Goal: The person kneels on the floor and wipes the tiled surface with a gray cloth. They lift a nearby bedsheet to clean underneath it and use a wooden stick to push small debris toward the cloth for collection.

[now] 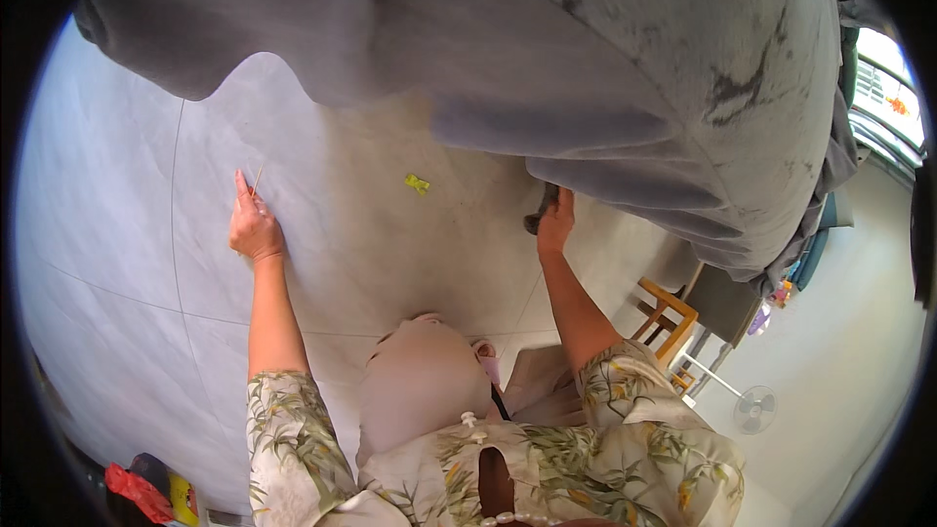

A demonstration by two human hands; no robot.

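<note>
My left hand (255,223) is low over the pale tiled floor (219,351), one finger pointing ahead, the others curled around a thin stick (257,180). A crumpled yellow-green wrapper (417,184) lies on the floor between my hands. At the right, my right hand (556,223) is beside the hanging edge of a large grey cloth (585,73), its fingertips partly under the fold. A dark, rounded object (540,212) is against its inner side; what it is and whether the fingers grip it cannot be told.
The grey cloth spans the top and right. Right of me are a wooden chair (670,315), a dark table (721,300) and a white fan (754,410). A red plastic bag (139,490) and a yellow package (183,501) are at the lower left.
</note>
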